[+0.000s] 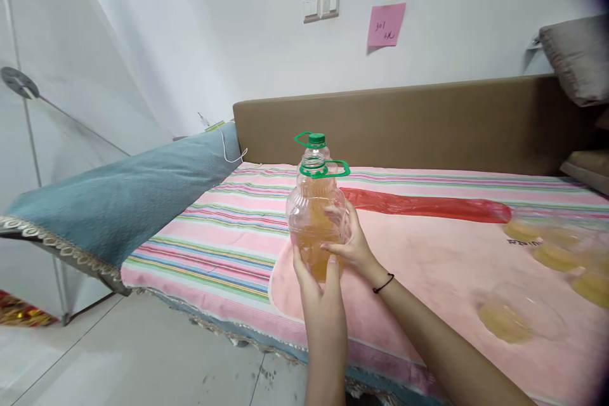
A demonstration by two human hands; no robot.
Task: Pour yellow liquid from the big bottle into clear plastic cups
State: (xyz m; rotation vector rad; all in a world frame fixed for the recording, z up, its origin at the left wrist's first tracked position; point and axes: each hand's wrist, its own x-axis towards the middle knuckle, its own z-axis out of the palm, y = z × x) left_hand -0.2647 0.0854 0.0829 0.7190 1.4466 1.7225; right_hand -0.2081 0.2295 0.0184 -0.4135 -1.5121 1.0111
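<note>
A clear ribbed bottle with amber liquid in its lower part is held up between both hands. Its mouth is uncapped, and a green ring handle hangs round the neck. My left hand cups the bottle low down, thumb and fingers on either side. Wrapped on its right side is my right hand, a dark cord on the wrist. Directly behind stands a second bottle, with a green cap and green handle; the front bottle hides most of its body.
Clear bowls of yellowish liquid sit at the right on a pink mat. A red plastic film lies behind the mat. Brown headboard at the back; blue-covered armrest at left.
</note>
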